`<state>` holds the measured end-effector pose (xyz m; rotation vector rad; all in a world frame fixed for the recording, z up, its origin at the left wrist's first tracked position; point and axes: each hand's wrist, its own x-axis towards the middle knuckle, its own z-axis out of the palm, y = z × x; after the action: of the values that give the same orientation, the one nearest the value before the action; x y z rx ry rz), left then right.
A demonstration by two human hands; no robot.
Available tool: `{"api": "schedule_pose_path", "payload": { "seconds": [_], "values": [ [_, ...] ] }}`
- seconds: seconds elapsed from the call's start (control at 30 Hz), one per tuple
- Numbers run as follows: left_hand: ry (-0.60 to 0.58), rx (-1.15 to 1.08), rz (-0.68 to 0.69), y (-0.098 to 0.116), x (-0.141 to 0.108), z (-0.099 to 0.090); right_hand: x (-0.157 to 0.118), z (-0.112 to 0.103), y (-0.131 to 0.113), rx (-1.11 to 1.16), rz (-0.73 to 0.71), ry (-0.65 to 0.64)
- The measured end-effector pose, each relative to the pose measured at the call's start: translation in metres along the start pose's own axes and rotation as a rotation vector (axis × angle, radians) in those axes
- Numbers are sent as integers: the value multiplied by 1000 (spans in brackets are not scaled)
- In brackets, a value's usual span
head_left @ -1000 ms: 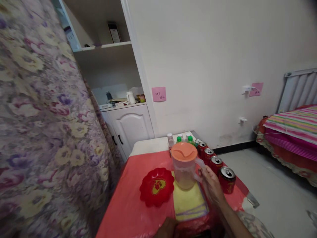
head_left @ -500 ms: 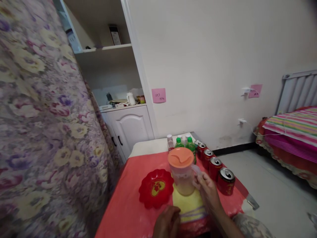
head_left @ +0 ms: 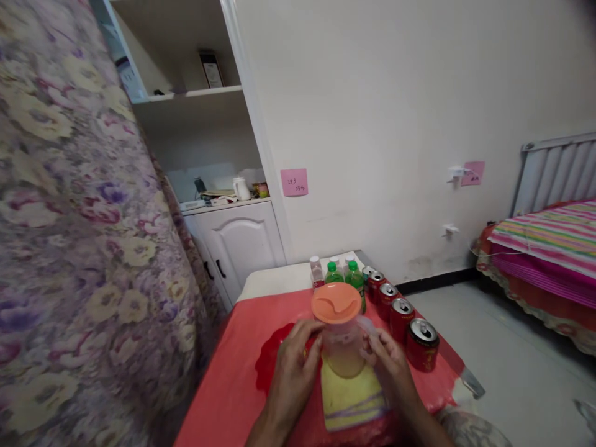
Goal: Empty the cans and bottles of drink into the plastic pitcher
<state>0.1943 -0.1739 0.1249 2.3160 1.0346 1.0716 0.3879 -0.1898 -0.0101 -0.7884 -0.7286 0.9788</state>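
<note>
A clear plastic pitcher [head_left: 343, 351] with an orange lid [head_left: 336, 303] stands upright on a folded yellow cloth [head_left: 351, 400]. My right hand [head_left: 388, 360] is closed around its handle. On the other side, my left hand [head_left: 295, 363] is raised with its fingers curved and thumb apart. Its fingertips reach the pitcher's left side just below the lid; whether they touch it I cannot tell. Beneath that hand lies a red scalloped plate [head_left: 266, 365], partly hidden by the hand.
Opened red cans [head_left: 423, 351] line the table's right edge. Green-capped bottles [head_left: 354, 280] and a white-capped bottle [head_left: 316, 271] stand behind the pitcher. A red cloth [head_left: 223, 397] covers the table. A floral curtain [head_left: 93, 217] hangs on the left.
My left hand has risen from the table's front to the pitcher's left side, now covering part of the plate. My right hand keeps its hold on the handle.
</note>
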Motion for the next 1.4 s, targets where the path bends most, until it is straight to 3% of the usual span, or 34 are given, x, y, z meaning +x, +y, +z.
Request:
{"api": "schedule_pose_path", "payload": {
  "seconds": [0.17,0.3,0.43,0.77,1.1,1.4],
  "values": [
    [-140,140,178,7,50,3,4,-1,2,-57,-22,-13],
    [-333,347,192,6,82,9,5,2,-1,-103,-51,-39],
    [-430,407,229,6,100,9,7,4,-2,-145,-60,-52],
    [-526,460,262,12,101,11,13,12,-10,-234,-115,-56],
    [-536,416,257,2,102,9,11,12,-11,-246,-106,-111],
    [-551,455,234,8,102,13,13,11,-11,-233,-109,-119]
  ]
}}
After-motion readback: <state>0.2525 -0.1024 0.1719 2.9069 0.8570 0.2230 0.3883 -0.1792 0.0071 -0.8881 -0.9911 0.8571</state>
